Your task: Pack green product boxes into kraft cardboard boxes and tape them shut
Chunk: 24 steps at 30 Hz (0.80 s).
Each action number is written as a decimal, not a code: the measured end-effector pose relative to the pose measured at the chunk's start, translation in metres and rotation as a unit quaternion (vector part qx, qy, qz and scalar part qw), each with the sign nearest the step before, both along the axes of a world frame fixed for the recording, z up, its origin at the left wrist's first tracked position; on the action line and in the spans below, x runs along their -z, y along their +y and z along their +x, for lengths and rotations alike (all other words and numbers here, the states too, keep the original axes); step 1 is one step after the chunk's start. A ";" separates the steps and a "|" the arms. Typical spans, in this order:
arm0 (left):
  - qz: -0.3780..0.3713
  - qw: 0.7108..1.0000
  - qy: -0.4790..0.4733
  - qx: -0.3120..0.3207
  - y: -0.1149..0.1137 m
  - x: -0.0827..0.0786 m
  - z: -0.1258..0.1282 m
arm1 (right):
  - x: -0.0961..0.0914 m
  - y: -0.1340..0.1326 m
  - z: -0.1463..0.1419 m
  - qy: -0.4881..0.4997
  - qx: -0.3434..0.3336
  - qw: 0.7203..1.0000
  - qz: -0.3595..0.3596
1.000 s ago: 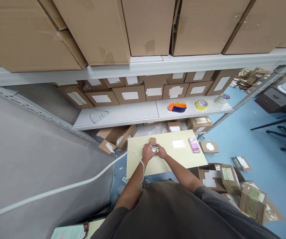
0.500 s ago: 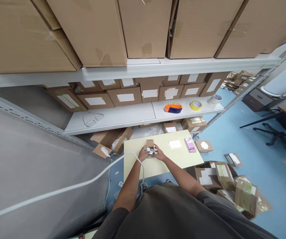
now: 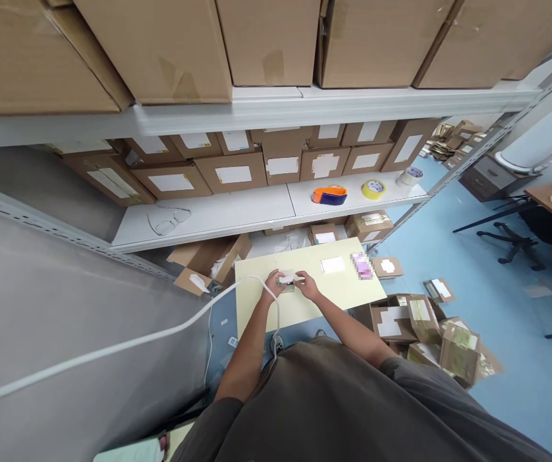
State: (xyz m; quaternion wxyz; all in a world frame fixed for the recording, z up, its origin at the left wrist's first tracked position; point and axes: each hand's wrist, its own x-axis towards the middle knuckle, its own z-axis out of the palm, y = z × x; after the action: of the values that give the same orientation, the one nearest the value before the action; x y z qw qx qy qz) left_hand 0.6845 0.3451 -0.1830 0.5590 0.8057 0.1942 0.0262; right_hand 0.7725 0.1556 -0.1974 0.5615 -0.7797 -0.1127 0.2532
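Note:
My left hand and my right hand meet over the pale yellow table. Their fingers pinch the ends of a small white flat item. A small greenish packet lies just below it, partly hidden by my fingers. To the right of my hands lie a white sheet and a pixelated pink packet. A white cable runs past my left forearm.
Beyond the table, a white shelf holds labelled cardboard boxes, an orange tape dispenser, tape rolls and glasses. An open carton stands left of the table. Loose cardboard boxes lie on the blue floor at right.
The upright cardboard piece and silvery item between my hands have given way to a flat white item over a greenish packet. The whole view has shifted slightly up and left.

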 end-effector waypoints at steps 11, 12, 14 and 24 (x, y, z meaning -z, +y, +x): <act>0.030 0.999 0.013 0.009 -0.006 0.009 -0.004 | 0.002 0.009 -0.008 0.024 0.046 0.996 -0.070; 0.028 0.999 0.014 0.009 -0.006 0.010 -0.005 | 0.002 0.010 -0.008 0.025 0.049 0.996 -0.071; 0.020 1.000 0.006 0.004 -0.006 0.011 -0.005 | 0.004 0.011 -0.009 0.027 0.056 0.996 -0.071; -0.080 0.988 0.060 -0.121 -0.014 0.019 -0.007 | 0.008 0.026 -0.019 0.087 0.047 0.994 -0.043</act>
State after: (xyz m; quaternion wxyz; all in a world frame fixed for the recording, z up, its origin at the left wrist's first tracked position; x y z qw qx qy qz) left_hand 0.6776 0.3312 -0.2021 0.6015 0.7291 0.3251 0.0294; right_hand 0.7532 0.1813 -0.2050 0.5467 -0.7824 -0.0156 0.2978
